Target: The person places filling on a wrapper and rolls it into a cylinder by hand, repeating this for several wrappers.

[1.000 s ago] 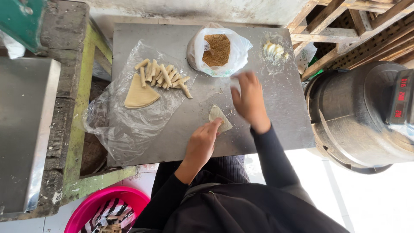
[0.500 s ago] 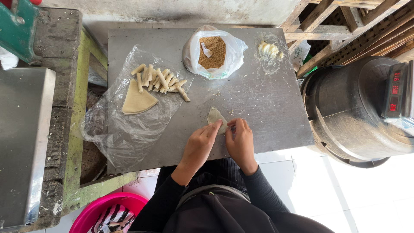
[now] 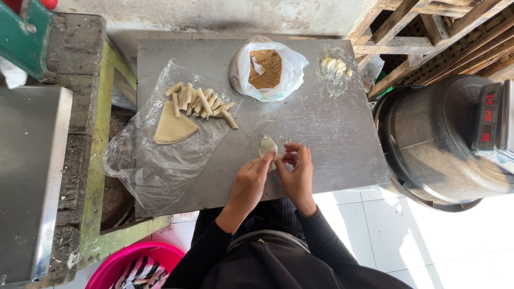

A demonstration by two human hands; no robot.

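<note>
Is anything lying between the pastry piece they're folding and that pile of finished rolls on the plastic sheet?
Nothing visible: both hands, left hand and right hand, pinch the pale folded wrapper, and only bare steel tabletop separates it from the thin rolled sticks upper left.

Pale dough wrapper [image 3: 267, 145], partly folded, on tabletop

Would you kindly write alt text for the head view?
Both hands, left hand and right hand, fold a small dough wrapper on a steel table. Behind lie rolled pastry sticks on clear plastic and a bag of brown filling.
</note>
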